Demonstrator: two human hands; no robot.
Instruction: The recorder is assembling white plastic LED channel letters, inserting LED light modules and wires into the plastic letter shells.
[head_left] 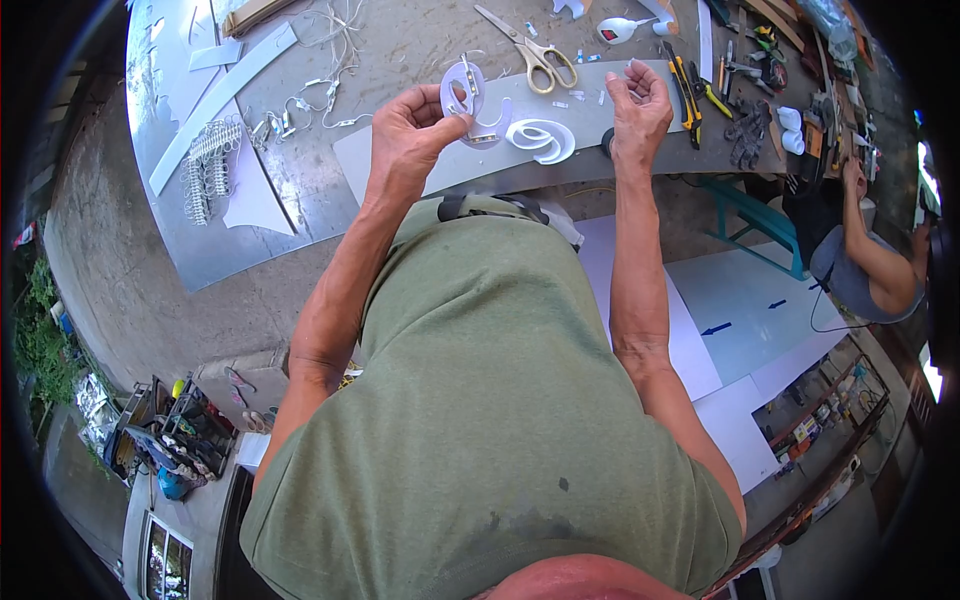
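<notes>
We see bright, soft daylight over the surface (405, 50), with whitish glare on its left part. The hands (405, 135) look fairly sharp, and the shirt (490, 370) is lit evenly, with gentle fold shadows. Beyond the right edge, small patches burn out to white. Straight edges bow toward the rim, where plants (50, 355) at left turn soft and black fills the corners.
</notes>
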